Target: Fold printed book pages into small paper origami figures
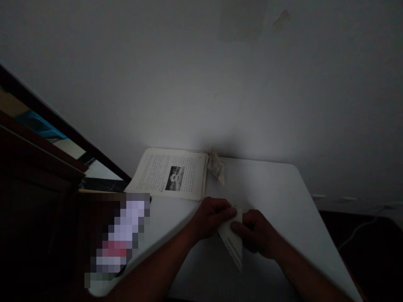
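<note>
Just below the middle of the frame, the left hand [211,218] and the right hand [256,233] meet on a folded sheet of printed paper [233,245]. It is thin and creased into a narrow wedge that points toward the lower edge. Both hands pinch its upper end, fingers closed on the sheet, over a smooth white table [283,188] with a rounded corner at upper right. Above the hands an open book [171,174] with matte, yellowed pages lies flat by the wall, a small crumpled paper shape [216,167] just beside its right edge. Bare tabletop stretches right of the hands; the left side is dark.
</note>
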Demonstrator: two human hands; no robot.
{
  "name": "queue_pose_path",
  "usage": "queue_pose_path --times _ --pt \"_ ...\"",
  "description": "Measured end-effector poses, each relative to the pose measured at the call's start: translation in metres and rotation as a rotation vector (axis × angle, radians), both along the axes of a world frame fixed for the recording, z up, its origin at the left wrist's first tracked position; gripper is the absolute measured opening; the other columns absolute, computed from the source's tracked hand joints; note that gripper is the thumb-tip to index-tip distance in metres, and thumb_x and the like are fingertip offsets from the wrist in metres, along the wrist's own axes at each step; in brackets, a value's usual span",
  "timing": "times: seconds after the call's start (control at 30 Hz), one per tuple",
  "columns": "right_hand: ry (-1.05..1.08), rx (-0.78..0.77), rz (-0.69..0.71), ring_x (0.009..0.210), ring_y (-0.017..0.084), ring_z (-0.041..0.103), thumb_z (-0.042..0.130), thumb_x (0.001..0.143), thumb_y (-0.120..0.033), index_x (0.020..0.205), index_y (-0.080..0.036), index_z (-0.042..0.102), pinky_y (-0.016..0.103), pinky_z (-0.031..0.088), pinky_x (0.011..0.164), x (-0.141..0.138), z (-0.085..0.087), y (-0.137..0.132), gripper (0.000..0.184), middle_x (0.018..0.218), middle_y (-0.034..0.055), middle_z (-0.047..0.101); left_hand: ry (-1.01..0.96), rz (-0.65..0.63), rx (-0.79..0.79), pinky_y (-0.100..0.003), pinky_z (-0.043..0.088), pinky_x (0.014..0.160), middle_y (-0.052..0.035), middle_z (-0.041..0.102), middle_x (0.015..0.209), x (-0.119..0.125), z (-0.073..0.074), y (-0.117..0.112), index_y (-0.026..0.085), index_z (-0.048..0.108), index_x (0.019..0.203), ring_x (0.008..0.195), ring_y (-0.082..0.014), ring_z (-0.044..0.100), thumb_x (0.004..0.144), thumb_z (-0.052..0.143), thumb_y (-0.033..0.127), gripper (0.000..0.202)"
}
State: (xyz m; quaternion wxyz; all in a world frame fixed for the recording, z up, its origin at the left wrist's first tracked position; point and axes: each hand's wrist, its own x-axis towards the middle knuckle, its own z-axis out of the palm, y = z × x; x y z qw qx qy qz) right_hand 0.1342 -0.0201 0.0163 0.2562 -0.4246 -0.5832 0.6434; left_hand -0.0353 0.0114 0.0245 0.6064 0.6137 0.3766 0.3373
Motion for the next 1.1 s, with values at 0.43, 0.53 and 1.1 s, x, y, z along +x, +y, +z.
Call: queue_pose_path --times 0.43,0.53,1.1 --pt "0.035 -0.024 0.016 0.031 0.004 0.030 0.050 0.077 -0.059 0.048 -0.018 0.042 0.018 0.021 0.031 -0.001 -0.001 0.000 0.051 0.037 -0.0073 0.035 0.025 0.051 0.026 -0.018 0.027 0.044 0.0049 0.038 0.050 -0.001 0.002 0.001 0.013 0.053 0.057 0.046 -0.0064 0.033 0.077 0.057 0.043 0.036" --pt "0.012 0.014 0.047 0.032 0.005 0.033 0.050 0.078 -0.058 0.047 -0.017 0.044 0.018 0.022 0.033 0.000 -0.002 0.000 0.052 0.037 -0.0054 0.039 0.007 0.070 0.008 -0.018 0.028 0.044 0.0047 0.040 0.050 -0.001 0.003 0.001 0.013 0.054 0.057 0.047 -0.0065 0.034 0.076 0.059 0.042 0.035" --pt "-0.219 0.916 -0.277 0.079 0.017 0.059 0.061 0.078 -0.019 0.089 -0.020 0.063 0.030 0.049 0.069 0.015 0.015 0.011 0.011 0.085 0.0059 0.063 -0.244 0.104 -0.465 -0.020 0.029 0.038 0.0020 0.052 0.046 0.002 -0.002 0.004 0.012 0.057 0.060 0.035 -0.0074 0.042 0.063 0.070 0.039 0.030"
